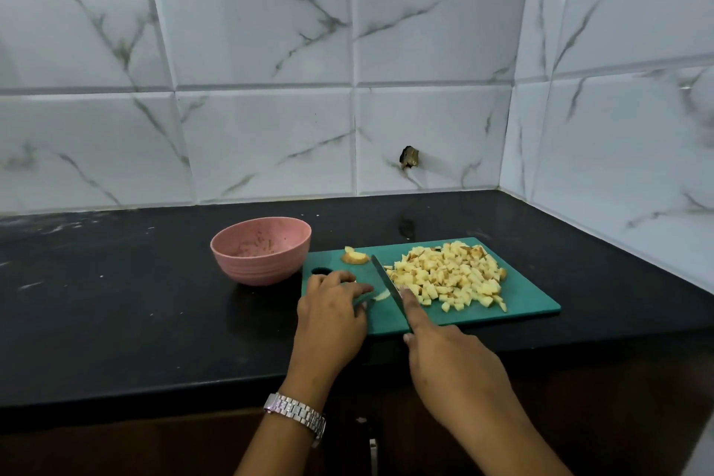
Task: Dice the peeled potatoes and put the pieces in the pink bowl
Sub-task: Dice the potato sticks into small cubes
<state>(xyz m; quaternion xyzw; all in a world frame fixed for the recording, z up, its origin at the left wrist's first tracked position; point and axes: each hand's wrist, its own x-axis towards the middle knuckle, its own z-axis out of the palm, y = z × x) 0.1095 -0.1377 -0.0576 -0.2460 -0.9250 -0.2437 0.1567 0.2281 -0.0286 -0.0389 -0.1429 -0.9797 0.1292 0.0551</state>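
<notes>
- The left hand point(332, 305) lies on the green cutting board point(529, 301), fingertips pinning down a small potato slice point(382, 295).
- The right hand point(444, 352) grips the knife point(388, 284), index finger laid along the blade, which touches the slice.
- A pile of diced potato point(452, 274) sits on the board's right half.
- An uncut potato piece point(354, 256) lies at the board's far left edge.
- The pink bowl point(261, 249) stands just left of the board on the black counter point(116, 301).

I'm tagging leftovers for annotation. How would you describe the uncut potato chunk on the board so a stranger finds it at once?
On the black counter lies a green cutting board, beside a pink bowl. At the board's far corner nearest the bowl sits the potato chunk. Unlike the heap of small dice beyond the knife, it is larger, rounded and apart.
</notes>
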